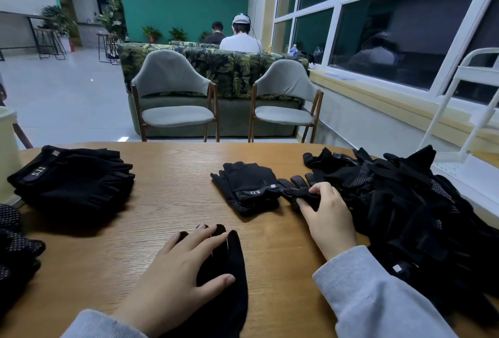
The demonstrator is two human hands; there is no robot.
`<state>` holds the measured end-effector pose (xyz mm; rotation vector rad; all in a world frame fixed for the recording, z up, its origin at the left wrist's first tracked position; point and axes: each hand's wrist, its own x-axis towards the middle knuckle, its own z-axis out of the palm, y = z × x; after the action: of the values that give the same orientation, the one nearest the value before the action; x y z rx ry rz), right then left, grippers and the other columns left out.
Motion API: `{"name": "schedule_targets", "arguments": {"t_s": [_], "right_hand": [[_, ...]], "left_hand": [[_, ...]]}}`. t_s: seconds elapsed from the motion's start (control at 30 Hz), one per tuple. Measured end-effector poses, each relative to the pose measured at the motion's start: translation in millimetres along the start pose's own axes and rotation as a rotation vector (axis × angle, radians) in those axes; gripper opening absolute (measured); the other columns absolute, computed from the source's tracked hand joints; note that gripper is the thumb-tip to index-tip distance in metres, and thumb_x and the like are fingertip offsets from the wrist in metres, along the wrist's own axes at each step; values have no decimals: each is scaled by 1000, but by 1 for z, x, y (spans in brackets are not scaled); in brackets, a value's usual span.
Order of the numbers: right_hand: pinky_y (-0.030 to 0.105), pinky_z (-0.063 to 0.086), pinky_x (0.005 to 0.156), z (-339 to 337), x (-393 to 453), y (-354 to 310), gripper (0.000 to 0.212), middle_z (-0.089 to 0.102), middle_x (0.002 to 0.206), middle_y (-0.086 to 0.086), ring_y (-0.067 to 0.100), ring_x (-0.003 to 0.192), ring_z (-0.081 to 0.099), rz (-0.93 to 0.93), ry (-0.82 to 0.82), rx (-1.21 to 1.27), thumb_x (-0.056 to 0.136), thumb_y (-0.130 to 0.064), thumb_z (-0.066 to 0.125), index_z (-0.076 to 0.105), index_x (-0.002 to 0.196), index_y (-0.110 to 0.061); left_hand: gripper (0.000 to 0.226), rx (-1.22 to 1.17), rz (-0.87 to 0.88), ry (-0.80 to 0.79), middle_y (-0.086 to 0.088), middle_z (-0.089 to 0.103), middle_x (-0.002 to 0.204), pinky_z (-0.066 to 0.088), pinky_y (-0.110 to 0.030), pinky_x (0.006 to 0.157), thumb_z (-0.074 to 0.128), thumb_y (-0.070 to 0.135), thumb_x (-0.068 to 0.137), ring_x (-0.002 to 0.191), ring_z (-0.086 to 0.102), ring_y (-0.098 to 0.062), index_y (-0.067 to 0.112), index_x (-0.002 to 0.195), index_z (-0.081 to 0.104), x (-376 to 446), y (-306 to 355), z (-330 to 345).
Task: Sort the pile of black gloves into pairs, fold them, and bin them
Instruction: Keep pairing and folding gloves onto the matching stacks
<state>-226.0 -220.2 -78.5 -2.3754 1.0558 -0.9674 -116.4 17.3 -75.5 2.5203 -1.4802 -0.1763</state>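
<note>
Bare table (172,197) between glove stack (73,178) and folded pair (248,186).

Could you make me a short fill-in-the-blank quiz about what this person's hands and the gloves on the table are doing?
1. The left hand lies flat on a plain black glove that rests on the ____ table.
2. The right hand pinches a ____ glove at the edge of the big pile.
3. The folded stack at far left carries a tag reading ____.

Missing words: wooden; dotted; 5.11
</note>
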Motion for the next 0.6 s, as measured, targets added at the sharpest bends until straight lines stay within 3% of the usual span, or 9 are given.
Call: {"name": "schedule_targets", "arguments": {"t_s": [0.17,0.27,0.4,0.5,0.6], "right_hand": [[28,35,64,-7,-4,-3,19,53,82,-6,19,75,49,93,-56,-79,92,-35,54,48,84,-19],[30,34,61,-12,-4,-3,21,54,77,2,21,71,49,151,-22,-73,92,-34,48,47,82,-16],[34,42,61,-20,-6,-4,10,53,72,3,26,72,54,147,-10,64,91,-18,51,46,98,-12],[31,41,68,-27,-15,-5,47,46,73,-6,21,74,49,112,-33,116,89,-7,51,38,132,-23],[33,43,74,-32,-23,-7,71,49,90,-1,17,83,47,41,-73,110,87,-1,47,24,142,-40]], "left_hand": [[116,-13,1,-8,42,-12,133,-27,5,78,-25,92,29,85,-44,32,57,136,5,-1,0,-2],[110,-32,7,4,43,-11,133,-23,3,85,-23,93,31,93,-39,33,60,132,5,0,-2,1],[105,-65,19,38,44,-9,134,-15,-4,97,-19,94,35,109,-21,27,62,131,7,1,-6,5],[101,-83,24,55,46,-8,129,-16,-2,95,-18,95,34,115,-12,23,64,127,7,1,-7,7],[99,-103,42,76,46,-5,131,-12,-7,101,-15,96,36,118,-7,21,64,126,10,2,-9,9]]}}
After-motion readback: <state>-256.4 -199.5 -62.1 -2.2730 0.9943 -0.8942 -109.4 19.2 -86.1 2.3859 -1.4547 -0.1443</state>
